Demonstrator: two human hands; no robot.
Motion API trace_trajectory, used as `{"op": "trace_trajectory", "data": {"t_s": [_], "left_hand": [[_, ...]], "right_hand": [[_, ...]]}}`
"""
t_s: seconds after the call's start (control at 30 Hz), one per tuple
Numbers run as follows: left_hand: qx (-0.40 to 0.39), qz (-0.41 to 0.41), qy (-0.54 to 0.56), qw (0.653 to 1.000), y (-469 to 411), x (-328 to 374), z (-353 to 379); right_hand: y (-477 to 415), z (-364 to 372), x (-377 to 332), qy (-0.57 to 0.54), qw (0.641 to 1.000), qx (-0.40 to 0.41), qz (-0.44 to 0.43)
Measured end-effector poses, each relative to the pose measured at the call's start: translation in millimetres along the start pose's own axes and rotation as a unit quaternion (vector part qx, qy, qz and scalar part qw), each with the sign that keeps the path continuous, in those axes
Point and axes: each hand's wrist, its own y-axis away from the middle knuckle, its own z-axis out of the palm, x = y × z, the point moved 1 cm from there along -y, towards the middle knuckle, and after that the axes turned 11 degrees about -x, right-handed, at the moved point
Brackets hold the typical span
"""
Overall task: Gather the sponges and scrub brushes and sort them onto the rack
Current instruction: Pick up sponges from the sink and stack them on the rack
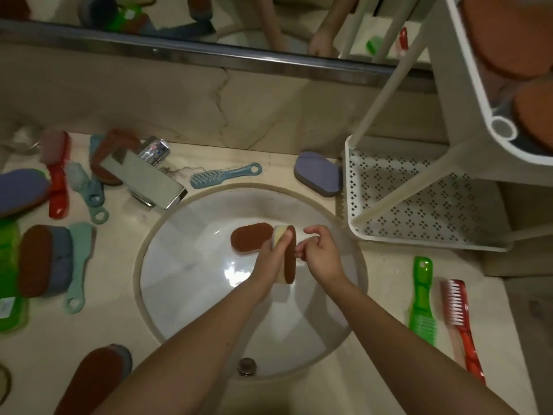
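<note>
Two bare forearms were extended from the lower edge over a round white sink basin [140,265] set into a beige marble surface [389,280]. An oval sponge of yellow foam with a brown scouring face [289,259] was held on edge above the basin by the left hand [270,259]. Its fingers [282,242] were curled against the yellow side, while the thumb was hidden behind the sponge. The right hand [321,253] was placed just beside the brown face, with its fingers [300,250] loosely curled and nothing enclosed; whether the tips touched the sponge could not be told.

A second oval brown sponge [250,239] was seen lying in the basin, just beyond the left fingers. A white perforated rack [419,205] was stood on the surface to the right, and brown sponges [508,46] were stacked in its upper tier. A purple oval sponge [318,173] lay just beside the rack's left wall. A green plastic scrub brush [422,301] and a red plastic scrub brush [462,324] were laid side by side near the right forearm. A light blue brush [224,175] was laid behind the basin, near a chrome tap [143,175]. Further sponges and brushes were scattered at the left.
</note>
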Motion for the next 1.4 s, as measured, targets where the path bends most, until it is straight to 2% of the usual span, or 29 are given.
{"op": "trace_trajectory", "data": {"t_s": [0.13, 0.2, 0.37, 0.47, 0.6, 0.73, 0.87, 1.03, 1.1, 1.13, 1.2, 1.23, 1.3, 1.4], "left_hand": [[-0.030, 0.061, 0.032, 0.997, 4, 13, -11], [-0.013, 0.075, 0.046, 0.996, 5, 22, -18], [0.018, 0.082, 0.097, 0.992, 3, 48, -31], [0.031, 0.098, 0.102, 0.989, 2, 61, -36], [0.018, 0.107, 0.105, 0.989, -6, 72, -41], [0.011, 0.107, 0.121, 0.987, -17, 80, -46], [0.010, 0.095, 0.138, 0.986, -24, 79, -49], [0.017, 0.084, 0.155, 0.984, -25, 76, -51], [0.028, 0.088, 0.166, 0.982, -24, 76, -51], [0.036, 0.091, 0.170, 0.981, -22, 77, -52], [0.048, 0.101, 0.178, 0.978, -16, 80, -54], [0.050, 0.109, 0.183, 0.976, -12, 81, -54], [0.051, 0.124, 0.189, 0.973, -2, 86, -55], [0.052, 0.138, 0.200, 0.969, 16, 89, -57]], "right_hand": [[-4, 5, -30, 0.006, 0.999, -0.005, -0.042], [-9, 7, -48, 0.022, 0.997, -0.002, -0.068], [-35, -4, -98, 0.187, 0.969, 0.085, -0.138], [-53, -11, -120, 0.294, 0.942, 0.105, -0.123], [-67, -17, -128, 0.425, 0.897, 0.092, -0.076], [-79, -18, -123, 0.484, 0.870, 0.078, -0.056], [-83, -15, -114, 0.507, 0.858, 0.079, -0.028], [-81, -14, -113, 0.567, 0.820, 0.071, -0.029], [-79, -10, -115, 0.520, 0.848, 0.080, -0.056], [-78, -7, -117, 0.457, 0.883, 0.082, -0.069], [-71, -2, -122, 0.268, 0.959, 0.060, -0.072], [-67, 1, -125, 0.168, 0.983, 0.038, -0.059], [-57, 7, -128, 0.036, 0.999, 0.003, -0.029], [-39, 11, -130, -0.005, 0.999, 0.004, -0.033]]}}
